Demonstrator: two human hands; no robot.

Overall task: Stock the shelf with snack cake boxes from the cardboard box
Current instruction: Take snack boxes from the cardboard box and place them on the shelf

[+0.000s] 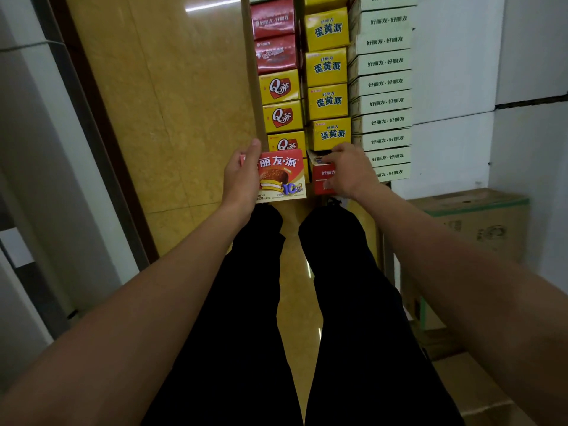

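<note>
Black-trousered legs (307,302) fill the bottom of the head view, forearms reaching out over them. Left hand (242,176) grips a red chocolate pie box (281,176) by its left edge, thumb along the side, printed face up toward the camera. Right hand (347,172) has fingers curled over a second red box (322,176), just beside the first and touching or nearly touching it; how firm that hold is I can't tell.

Both boxes sit at the near end of the shelf rows. Beyond them: yellow Q-cake boxes (281,101) with red boxes (273,35) further along, a row of yellow egg-yolk pie boxes (327,84) next over, then a row of pale boxes (382,103) on the right.

Progress, my read: rows look mostly filled, so stocking is well along; these two red boxes aren't seated yet. Cardboard box (479,222) sits right of the right arm, well apart from both hands; contents not visible, so how much is left is unknown. Yellow tiled floor (159,103) on the left.
</note>
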